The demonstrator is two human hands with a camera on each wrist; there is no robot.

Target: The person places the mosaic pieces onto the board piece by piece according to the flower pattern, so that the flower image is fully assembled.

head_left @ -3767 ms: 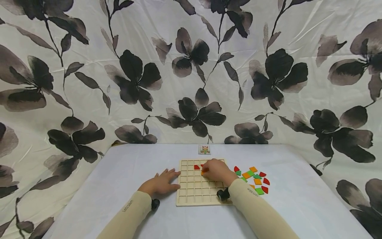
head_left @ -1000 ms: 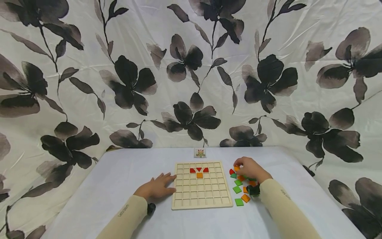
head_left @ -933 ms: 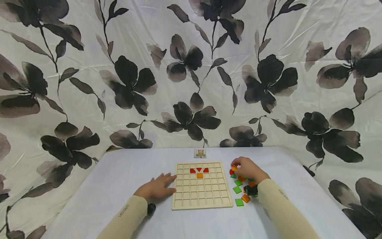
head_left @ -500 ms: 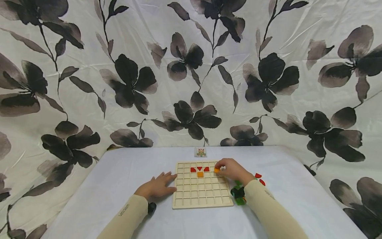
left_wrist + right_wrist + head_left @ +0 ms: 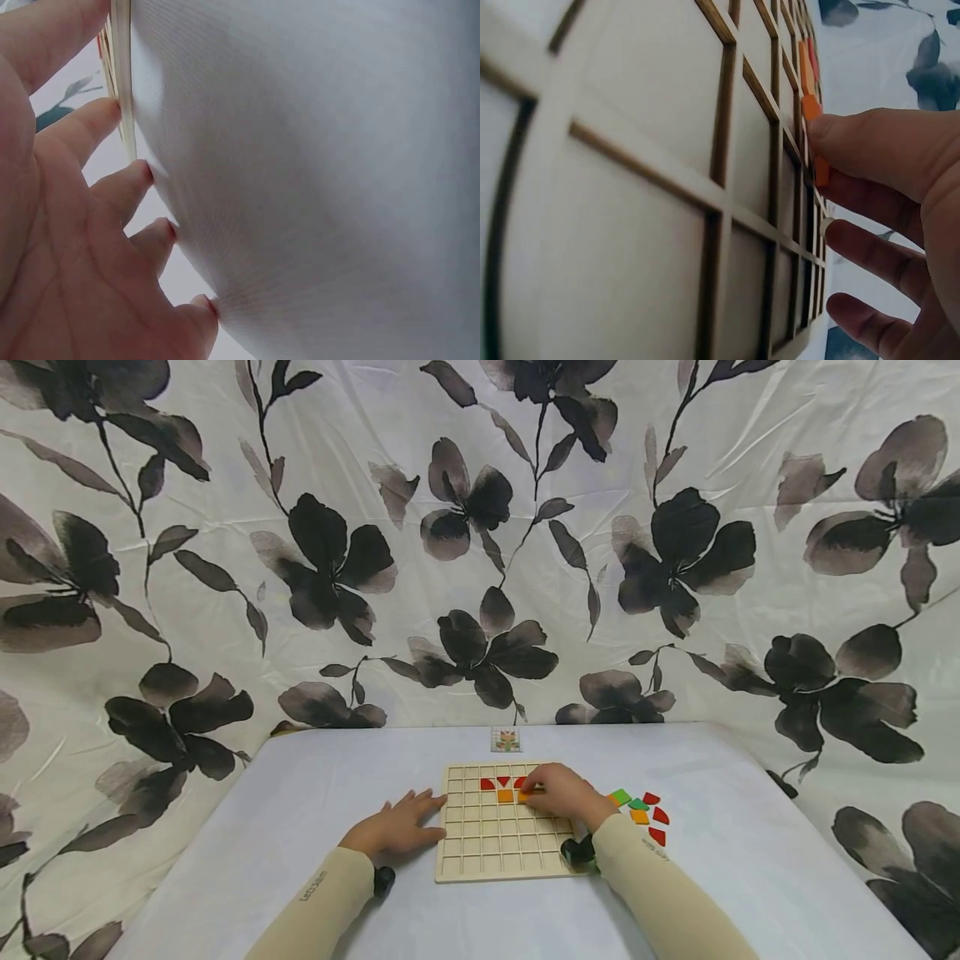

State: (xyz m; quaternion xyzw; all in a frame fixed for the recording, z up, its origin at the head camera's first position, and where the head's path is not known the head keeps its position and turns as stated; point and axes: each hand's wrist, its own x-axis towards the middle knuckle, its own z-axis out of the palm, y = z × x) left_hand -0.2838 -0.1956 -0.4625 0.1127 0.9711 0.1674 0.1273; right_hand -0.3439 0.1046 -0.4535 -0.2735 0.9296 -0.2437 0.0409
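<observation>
A wooden grid board (image 5: 487, 850) lies on the white table. Red tiles (image 5: 488, 784) fill cells in its second row from the far edge, and an orange square tile (image 5: 506, 796) sits just below the middle one. My right hand (image 5: 564, 792) pinches another orange tile (image 5: 522, 797) between thumb and finger, at the cell right of that orange square. In the right wrist view the thumb partly covers the pinched tile (image 5: 823, 172). My left hand (image 5: 396, 827) rests with spread, straight fingers against the board's left edge; its fingertips touch the rim (image 5: 121, 67) in the left wrist view.
Loose tiles in red, green and orange, such as a red one (image 5: 657, 837), lie right of the board, partly hidden by the right forearm. A small pattern card (image 5: 506, 740) lies beyond the board. A floral cloth (image 5: 480, 568) hangs behind the table.
The first orange square was set into the board. My right hand then took another orange tile from the loose ones and brought it left to the board. The left hand stays put.
</observation>
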